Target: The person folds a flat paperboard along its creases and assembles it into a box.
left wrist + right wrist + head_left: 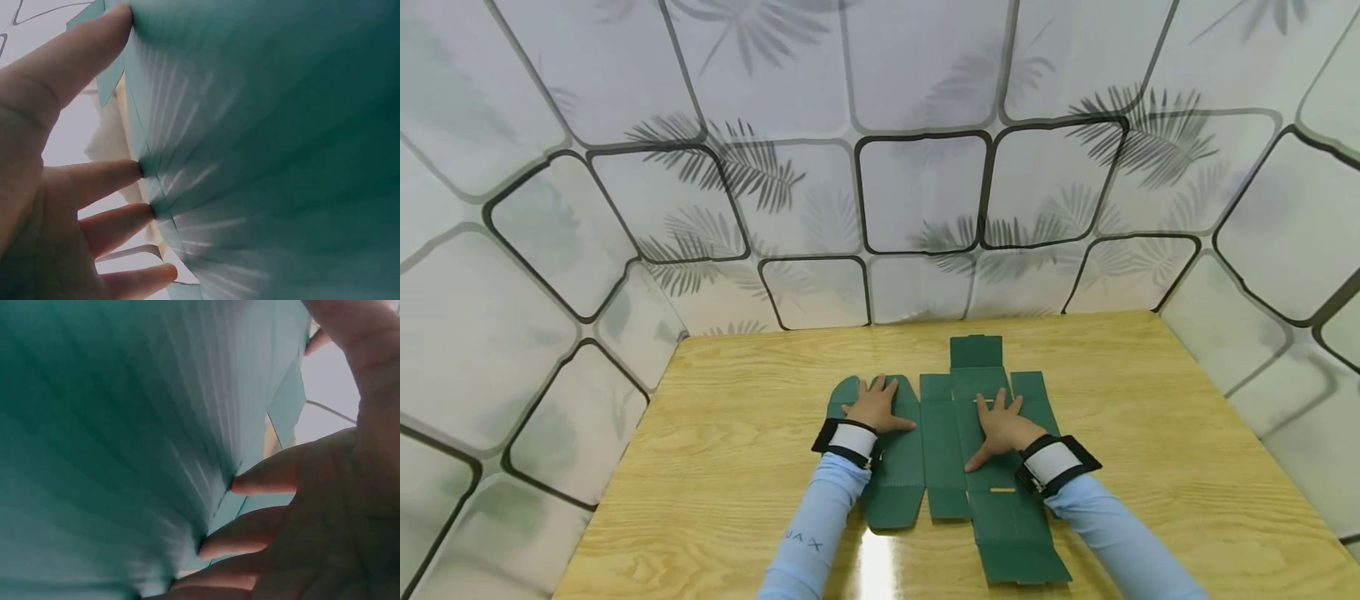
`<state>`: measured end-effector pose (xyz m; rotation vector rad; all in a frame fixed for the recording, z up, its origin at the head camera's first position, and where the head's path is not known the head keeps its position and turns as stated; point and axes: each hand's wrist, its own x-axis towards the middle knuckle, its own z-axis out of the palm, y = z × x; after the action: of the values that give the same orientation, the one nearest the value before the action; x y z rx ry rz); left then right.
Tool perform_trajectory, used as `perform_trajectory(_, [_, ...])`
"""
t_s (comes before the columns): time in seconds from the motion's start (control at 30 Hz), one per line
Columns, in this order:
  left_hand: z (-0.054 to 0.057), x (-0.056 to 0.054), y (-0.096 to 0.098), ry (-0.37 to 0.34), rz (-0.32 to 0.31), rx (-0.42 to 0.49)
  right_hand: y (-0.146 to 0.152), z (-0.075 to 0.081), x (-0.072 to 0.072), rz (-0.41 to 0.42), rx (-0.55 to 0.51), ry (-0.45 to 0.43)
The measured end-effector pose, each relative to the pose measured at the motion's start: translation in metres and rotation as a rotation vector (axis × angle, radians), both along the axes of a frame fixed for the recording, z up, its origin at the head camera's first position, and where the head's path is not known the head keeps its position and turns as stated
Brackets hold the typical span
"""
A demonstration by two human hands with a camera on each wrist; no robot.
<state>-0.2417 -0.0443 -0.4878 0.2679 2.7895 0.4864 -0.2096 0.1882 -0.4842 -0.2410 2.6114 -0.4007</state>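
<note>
A green cardboard box blank (pixel 943 450), creased into panels and flaps, lies unfolded and flat on the wooden table. My left hand (pixel 876 406) rests on its left panel, fingers spread; the left wrist view shows the fingertips (pixel 140 169) touching the green board (pixel 281 150). On the middle panels lies my right hand (pixel 1006 429), also with fingers spread. Its fingertips (pixel 240 482) meet the board (pixel 112 450) in the right wrist view. Two small yellowish slots show near the right hand, one partly behind its fingers.
The wooden table (pixel 737 392) carries the blank and reaches back to a pale curtain (pixel 921 196) with dark outlines and leaf prints. That curtain also hangs at the left and right sides. A bright reflection shows on the table below the blank's left part.
</note>
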Motion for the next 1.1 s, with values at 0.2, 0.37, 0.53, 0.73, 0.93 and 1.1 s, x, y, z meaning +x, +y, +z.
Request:
perform_trajectory(0.2, [0.002, 0.007, -0.001, -0.022, -0.062, -0.141, -0.002, 0.003, -0.013, 0.069, 0.096, -0.017])
perform_trajectory(0.37, [0.007, 0.021, -0.005, 0.025, -0.182, -0.337, -0.007, 0.009, -0.031, 0.128, 0.172, -0.063])
perform_trajectory(0.53, [0.008, 0.044, 0.001, 0.199, -0.296, -0.578, -0.017, 0.006, -0.057, 0.183, 0.238, -0.093])
perform_trajectory(0.73, [0.004, 0.072, 0.031, 0.317, -0.4, -0.668, -0.038, -0.012, -0.096, 0.278, 0.192, -0.092])
perform_trajectory(0.93, [-0.001, 0.09, 0.062, 0.336, -0.394, -0.707, -0.084, 0.008, -0.084, 0.325, 0.154, -0.123])
perform_trajectory(1.1, [-0.003, 0.1, 0.082, 0.383, -0.323, -0.695, -0.105, 0.01, -0.068, 0.422, 0.163, -0.11])
